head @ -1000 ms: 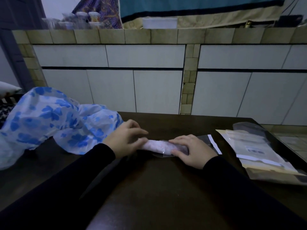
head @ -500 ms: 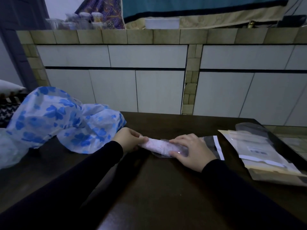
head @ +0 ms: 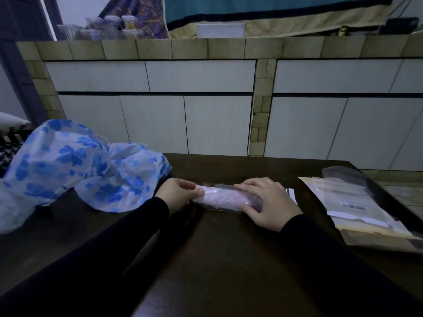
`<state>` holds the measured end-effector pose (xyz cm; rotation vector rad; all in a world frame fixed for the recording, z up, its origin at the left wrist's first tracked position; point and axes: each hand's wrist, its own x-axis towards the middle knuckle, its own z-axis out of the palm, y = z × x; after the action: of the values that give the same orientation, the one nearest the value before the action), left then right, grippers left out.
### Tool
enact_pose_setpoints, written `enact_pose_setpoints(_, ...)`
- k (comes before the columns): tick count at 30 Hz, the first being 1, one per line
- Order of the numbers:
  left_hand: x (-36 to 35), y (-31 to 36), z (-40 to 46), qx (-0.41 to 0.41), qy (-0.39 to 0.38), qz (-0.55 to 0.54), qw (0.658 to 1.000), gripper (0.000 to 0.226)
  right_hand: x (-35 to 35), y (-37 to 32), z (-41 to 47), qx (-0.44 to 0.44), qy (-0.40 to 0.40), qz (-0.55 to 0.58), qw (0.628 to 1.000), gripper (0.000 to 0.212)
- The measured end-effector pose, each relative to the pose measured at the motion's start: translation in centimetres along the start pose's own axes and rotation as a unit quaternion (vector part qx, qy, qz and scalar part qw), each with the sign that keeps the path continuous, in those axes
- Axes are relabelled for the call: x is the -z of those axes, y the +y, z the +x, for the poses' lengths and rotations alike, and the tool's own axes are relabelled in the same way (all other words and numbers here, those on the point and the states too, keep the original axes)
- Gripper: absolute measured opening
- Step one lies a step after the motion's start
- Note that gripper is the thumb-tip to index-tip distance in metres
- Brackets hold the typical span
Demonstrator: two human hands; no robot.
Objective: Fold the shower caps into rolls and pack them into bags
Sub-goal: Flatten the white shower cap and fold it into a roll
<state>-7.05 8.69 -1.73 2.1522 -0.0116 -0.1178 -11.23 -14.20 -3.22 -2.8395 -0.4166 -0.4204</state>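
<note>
- Lying across the middle of the dark wooden table [head: 229,259] is a pink rolled shower cap [head: 225,197], inside a clear plastic bag [head: 219,208] whose film shows around and below the roll.
- Left hand [head: 175,194]: at the left end of the roll, fingers curled, thumb and fingertips pinching the end of the bagged roll. Grip is closed on that end.
- Right hand [head: 267,202]: laid over the right part of the roll, fingers bent over its top and thumb along its near side, so the hand clasps the roll through the bag and presses it onto the table.
- Both arms wear dark long sleeves [head: 332,259] reaching to the wrists.
- The bag's open end, with a white strip [head: 291,195], shows just beyond the right hand, lying flat on the table.
- A heap of white shower caps with blue flower print [head: 75,165] sits on the left part of the table, loose and unrolled, just beside the left hand; whether it touches the hand cannot be told.
- A stack of flat clear packing bags [head: 357,207] lies at the table's right edge, apart from the right hand, one corner overhanging.
- Behind the table stands a tiled counter front [head: 206,106], with jars [head: 109,26] blurred on its top at the left.
</note>
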Motion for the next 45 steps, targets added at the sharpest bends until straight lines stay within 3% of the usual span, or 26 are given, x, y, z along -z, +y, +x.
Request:
enact_pose_setpoints(5,-0.1,-0.1,-0.2,0.009,0.012,-0.035,0.999,0.02,-0.6,-0.1,0.1,-0.014,-0.011,0.023,1.0,0.047)
enact_pose_setpoints(9,-1.3,0.5,-0.6,-0.035,-0.003,-0.033,0.999,0.013,-0.7,-0.7,0.1,0.009,-0.004,0.023,1.0,0.047)
enact_pose_setpoints(14,-1.0,0.9,-0.6,-0.043,-0.01,0.02,0.999,0.022,-0.6,-0.5,0.1,0.007,-0.002,0.017,1.0,0.048)
enact_pose_setpoints(23,-1.4,0.9,-0.6,-0.026,-0.069,-0.069,0.995,0.027,-0.8,-0.6,0.1,0.0,-0.006,0.026,1.0,0.048)
enact_pose_setpoints(27,-1.1,0.8,-0.3,-0.031,-0.05,-0.054,0.997,0.025,-0.9,-0.8,0.1,-0.004,0.009,0.018,1.0,0.049)
enact_pose_setpoints(34,-1.3,0.9,-0.7,-0.02,-0.095,-0.084,0.992,0.036,-0.7,-1.2,0.1,0.0,-0.024,0.019,1.0,0.045)
enact_pose_setpoints(39,-1.2,0.7,-0.5,-0.028,-0.072,-0.073,0.994,0.032,-0.7,-1.3,0.0,0.006,-0.016,0.013,1.0,0.046)
enact_pose_setpoints(42,-1.4,0.7,-0.5,-0.022,-0.105,-0.085,0.991,0.036,-0.8,-1.4,0.0,0.007,-0.016,0.013,1.0,0.044)
enact_pose_setpoints(45,-1.1,0.9,-0.8,-0.042,-0.105,-0.018,0.993,0.032,-0.8,-1.6,0.0,0.0,-0.017,0.007,1.0,0.045)
